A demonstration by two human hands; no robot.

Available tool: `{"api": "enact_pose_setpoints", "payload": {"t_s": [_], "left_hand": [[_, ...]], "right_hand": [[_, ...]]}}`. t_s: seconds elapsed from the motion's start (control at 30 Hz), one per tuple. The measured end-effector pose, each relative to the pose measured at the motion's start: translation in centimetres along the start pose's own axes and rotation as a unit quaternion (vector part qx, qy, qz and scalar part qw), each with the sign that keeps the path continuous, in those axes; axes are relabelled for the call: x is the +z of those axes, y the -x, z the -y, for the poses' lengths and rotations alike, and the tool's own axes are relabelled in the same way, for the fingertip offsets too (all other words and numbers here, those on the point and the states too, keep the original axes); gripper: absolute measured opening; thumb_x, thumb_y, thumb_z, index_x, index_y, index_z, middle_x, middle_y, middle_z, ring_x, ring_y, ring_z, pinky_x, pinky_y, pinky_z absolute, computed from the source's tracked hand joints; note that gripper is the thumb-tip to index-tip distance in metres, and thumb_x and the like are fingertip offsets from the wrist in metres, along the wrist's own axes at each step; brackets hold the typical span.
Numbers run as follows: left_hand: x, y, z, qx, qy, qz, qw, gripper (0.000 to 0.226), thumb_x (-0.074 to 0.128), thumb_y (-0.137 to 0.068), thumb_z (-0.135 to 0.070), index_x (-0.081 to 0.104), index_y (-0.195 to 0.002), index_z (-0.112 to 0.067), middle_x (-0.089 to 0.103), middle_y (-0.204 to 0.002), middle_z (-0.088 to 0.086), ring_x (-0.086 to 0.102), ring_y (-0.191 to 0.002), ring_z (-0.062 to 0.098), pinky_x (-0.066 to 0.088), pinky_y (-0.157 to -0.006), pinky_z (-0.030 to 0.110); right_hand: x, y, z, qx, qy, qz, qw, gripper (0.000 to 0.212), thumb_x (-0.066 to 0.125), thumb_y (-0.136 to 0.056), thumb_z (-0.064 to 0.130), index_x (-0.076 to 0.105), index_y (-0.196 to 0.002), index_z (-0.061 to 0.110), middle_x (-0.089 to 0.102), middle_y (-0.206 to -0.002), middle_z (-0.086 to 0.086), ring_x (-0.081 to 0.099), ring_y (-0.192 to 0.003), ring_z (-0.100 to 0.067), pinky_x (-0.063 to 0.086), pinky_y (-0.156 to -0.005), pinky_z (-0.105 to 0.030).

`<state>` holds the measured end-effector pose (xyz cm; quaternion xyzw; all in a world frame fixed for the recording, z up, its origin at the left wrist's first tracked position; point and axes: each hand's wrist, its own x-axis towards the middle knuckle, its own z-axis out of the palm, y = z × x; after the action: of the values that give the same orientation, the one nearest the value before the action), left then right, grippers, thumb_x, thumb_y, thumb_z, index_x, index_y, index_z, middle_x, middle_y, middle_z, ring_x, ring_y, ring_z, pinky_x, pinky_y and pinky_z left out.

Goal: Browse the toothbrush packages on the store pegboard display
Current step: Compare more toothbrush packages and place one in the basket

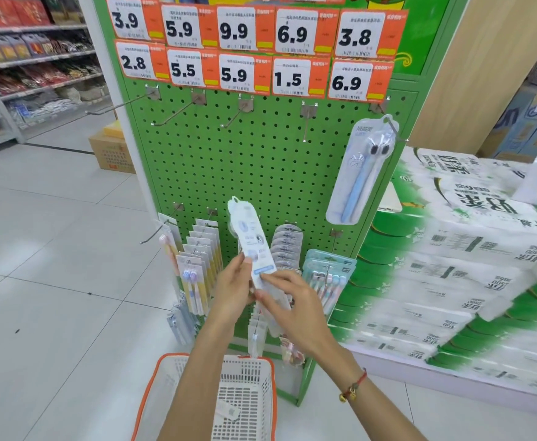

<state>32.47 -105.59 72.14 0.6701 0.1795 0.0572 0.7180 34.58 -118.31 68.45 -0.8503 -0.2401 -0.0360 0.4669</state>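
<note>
A white toothbrush package [250,241] stands upright in front of the green pegboard [261,160], its printed back facing me. My left hand [232,291] grips its lower left edge. My right hand [292,308] pinches its bottom end from the right. Several more packages hang on the lower hooks: yellow-carded ones [202,249], a clear-blister stack [286,246] and a teal multi-pack [327,275]. One blue toothbrush package [361,170] hangs alone at the upper right.
Price tags [254,46] cover the board's top, with bare hooks [178,114] jutting out below them. A white and orange basket [216,399] stands on the floor under my arms. Stacked tissue packs [452,265] fill the right. A cardboard box [111,152] and shelves [34,58] are at the left.
</note>
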Motion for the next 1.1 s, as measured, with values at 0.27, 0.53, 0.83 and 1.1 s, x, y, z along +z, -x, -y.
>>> {"api": "enact_pose_setpoints", "payload": {"t_s": [0.27,0.53,0.83,1.1], "left_hand": [[0.2,0.1,2.6,-0.089,-0.019,0.044,0.995,0.025,0.036,-0.104,-0.036,0.061,-0.104,-0.034,0.071,-0.108,-0.002,0.067,-0.1,0.015,0.052,-0.091,0.038],[-0.1,0.1,2.7,-0.119,0.006,0.069,0.99,0.025,0.038,-0.104,-0.033,0.061,-0.111,-0.03,0.074,-0.102,-0.005,0.068,-0.1,0.015,0.052,-0.091,0.038],[-0.5,0.5,3.1,-0.098,-0.001,0.078,0.992,0.026,0.037,-0.104,-0.035,0.062,-0.106,-0.034,0.075,-0.095,-0.011,0.069,-0.095,0.009,0.051,-0.088,0.034],[-0.9,0.6,2.0,-0.053,0.191,0.013,0.98,0.025,0.036,-0.105,-0.024,0.06,-0.11,-0.023,0.075,-0.094,-0.004,0.071,-0.082,0.01,0.054,-0.065,0.027]], "right_hand": [[-2.6,-5.4,0.8,0.213,-0.141,-0.063,0.965,0.056,0.065,-0.09,0.038,0.044,-0.139,0.02,0.05,-0.133,0.004,0.054,-0.114,-0.013,0.053,-0.089,-0.03],[-4.1,-6.6,0.9,0.235,-0.298,-0.079,0.922,0.013,0.069,-0.088,0.015,0.072,-0.1,0.013,0.075,-0.091,-0.004,0.07,-0.069,-0.006,0.051,-0.056,-0.013],[-3.9,-5.7,0.8,0.193,-0.235,-0.079,0.949,0.028,0.071,-0.087,0.017,0.068,-0.115,0.014,0.074,-0.092,0.001,0.07,-0.076,-0.011,0.057,-0.063,-0.021],[-3.0,-2.0,-1.4,0.085,-0.171,0.121,0.974,0.059,0.07,-0.088,0.013,0.046,-0.137,0.038,0.059,-0.126,0.011,0.066,-0.094,-0.002,0.055,-0.071,-0.022]]}}
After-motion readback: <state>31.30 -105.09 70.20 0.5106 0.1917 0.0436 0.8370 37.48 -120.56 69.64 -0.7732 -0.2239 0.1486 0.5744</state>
